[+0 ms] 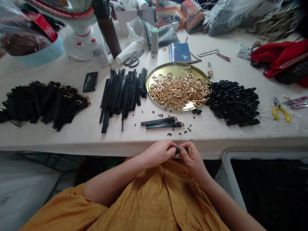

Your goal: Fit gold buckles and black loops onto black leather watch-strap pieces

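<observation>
Between my hands, just below the table's front edge, is a short stretch of black strap (pixel 177 150). My left hand (pixel 163 150) pinches one side of it, fingers closed. The other side is in my right hand (pixel 191 156), where a bit of gold buckle (pixel 189 151) shows by the fingers; most of the strap is hidden. Beyond my hands lie a few black straps with gold buckles (pixel 161 123). Behind these, a round gold tray (pixel 152 102) bears a heap of gold buckles (pixel 178 91). Black strips (pixel 120 91) lie left of it, black loops (pixel 233 101) right.
Finished-looking buckled straps (pixel 45 101) are piled at far left, near a black box (pixel 90 81). Scissors (pixel 134 59), a blue booklet (pixel 179 52) and a white fan (pixel 83 41) stand or lie behind. Yellow-handled pliers (pixel 281 110) lie right. A white-rimmed bin (pixel 227 157) is at lower right.
</observation>
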A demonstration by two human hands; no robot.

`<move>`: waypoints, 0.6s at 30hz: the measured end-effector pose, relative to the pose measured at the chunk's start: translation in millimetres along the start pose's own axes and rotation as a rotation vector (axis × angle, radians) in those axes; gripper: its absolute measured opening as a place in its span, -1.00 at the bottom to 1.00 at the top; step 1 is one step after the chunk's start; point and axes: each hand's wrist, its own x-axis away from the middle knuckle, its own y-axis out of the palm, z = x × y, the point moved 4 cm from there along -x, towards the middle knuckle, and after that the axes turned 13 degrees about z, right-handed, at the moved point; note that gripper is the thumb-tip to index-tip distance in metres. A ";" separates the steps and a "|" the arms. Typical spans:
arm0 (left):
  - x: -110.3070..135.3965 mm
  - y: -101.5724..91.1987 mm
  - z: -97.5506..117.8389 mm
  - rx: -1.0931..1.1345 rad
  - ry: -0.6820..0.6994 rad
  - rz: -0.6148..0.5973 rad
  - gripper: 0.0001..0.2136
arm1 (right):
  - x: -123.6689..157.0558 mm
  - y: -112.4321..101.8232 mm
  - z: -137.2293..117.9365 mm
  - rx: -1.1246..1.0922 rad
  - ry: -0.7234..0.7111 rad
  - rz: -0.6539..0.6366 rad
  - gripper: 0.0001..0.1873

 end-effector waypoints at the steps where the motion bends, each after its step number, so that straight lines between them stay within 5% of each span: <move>1: 0.8 -3.3 1.7 -0.080 0.028 -0.020 -0.75 | 0.8 1.4 -0.4 -0.012 0.017 0.012 -0.84; 5: 3.8 -12.4 3.0 -0.199 0.047 -0.082 -0.76 | 3.8 4.4 -2.1 -0.048 0.045 0.023 -0.83; 12: 4.8 -3.8 -3.7 -0.174 0.028 -0.024 -0.75 | 12.0 7.6 3.8 -0.089 0.074 0.075 -0.83; 18: 9.3 -12.6 -2.3 -0.069 0.020 -0.159 -0.76 | 7.7 4.9 -6.3 -0.037 -0.085 -0.057 -0.78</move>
